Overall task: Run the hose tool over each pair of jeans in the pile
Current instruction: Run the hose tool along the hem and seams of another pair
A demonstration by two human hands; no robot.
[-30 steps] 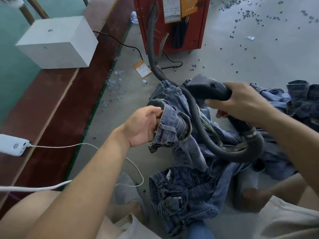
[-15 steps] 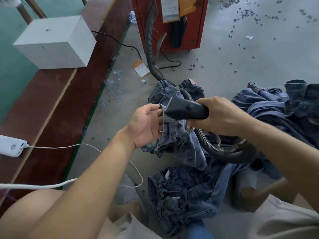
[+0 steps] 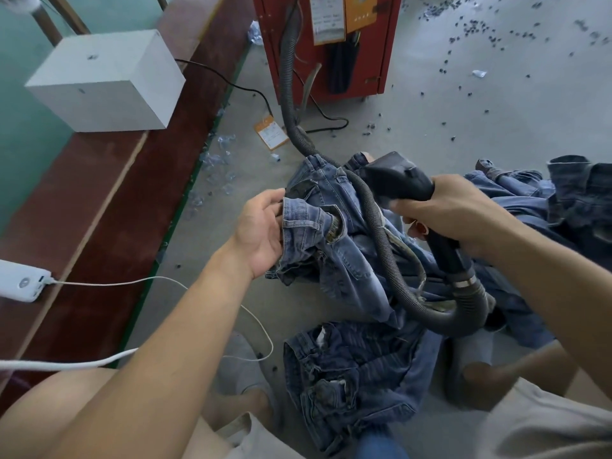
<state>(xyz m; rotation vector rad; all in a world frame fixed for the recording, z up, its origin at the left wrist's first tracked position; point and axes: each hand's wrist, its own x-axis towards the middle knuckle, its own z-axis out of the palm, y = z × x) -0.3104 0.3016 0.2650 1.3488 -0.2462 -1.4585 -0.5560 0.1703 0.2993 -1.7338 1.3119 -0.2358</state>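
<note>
My left hand point(image 3: 263, 226) grips the waistband of a lifted pair of blue jeans point(image 3: 331, 240) at mid-frame. My right hand point(image 3: 453, 213) grips the black handle of the hose tool point(image 3: 397, 180), whose nozzle points up and left, just right of that waistband. Its ribbed grey hose point(image 3: 384, 240) loops under my right wrist and runs back across the jeans to the red machine point(image 3: 328, 44). A darker pair of jeans point(image 3: 351, 376) lies crumpled on the floor below. More jeans point(image 3: 546, 200) are heaped at the right.
A white box point(image 3: 109, 81) sits on a brown ledge point(image 3: 99, 200) at left, with a white power bank point(image 3: 20, 281) and its cable. An orange tag point(image 3: 271, 132), plastic scraps and small dark bits litter the grey floor. My knees and feet are at the bottom.
The nozzle swung left onto the waistband half a second ago, then pulled back up and right. My left hand kept hold of the jeans and loosened slightly.
</note>
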